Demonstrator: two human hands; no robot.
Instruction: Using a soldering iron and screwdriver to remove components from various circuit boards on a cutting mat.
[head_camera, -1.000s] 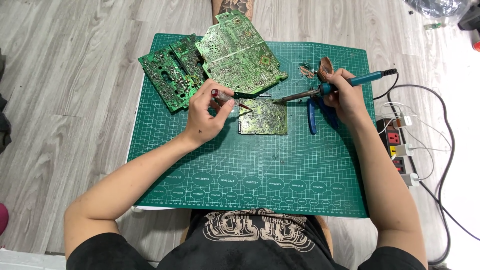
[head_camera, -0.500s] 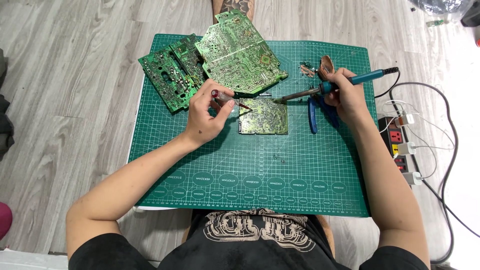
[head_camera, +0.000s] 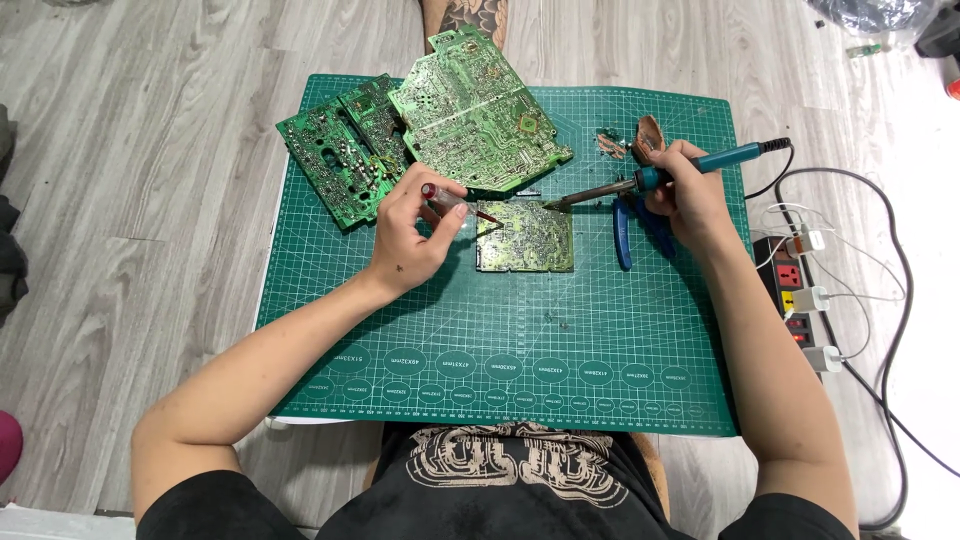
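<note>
- Head view, centre of the frame: the small square green circuit board lay flat, solder side up, on the green gridded cutting mat, just below the two larger green circuit boards stacked at the upper left.
- The left hand had its fingers curled closed around a slim red-tipped hand tool, whose point rested at the small board's upper left edge; what kind of tool it was could not be told.
- The right hand was wrapped shut around the teal handle of a soldering iron, its metal tip touching the board's top right corner.
- Judged from this, the work would have gone best with the iron's tip kept on one joint only, and with the left tool pinning the board so it could not slide.
- The blue-handled pliers lay just under the right hand, and the iron's black cord ran right toward the power strip; both were risks for snagging.
</note>
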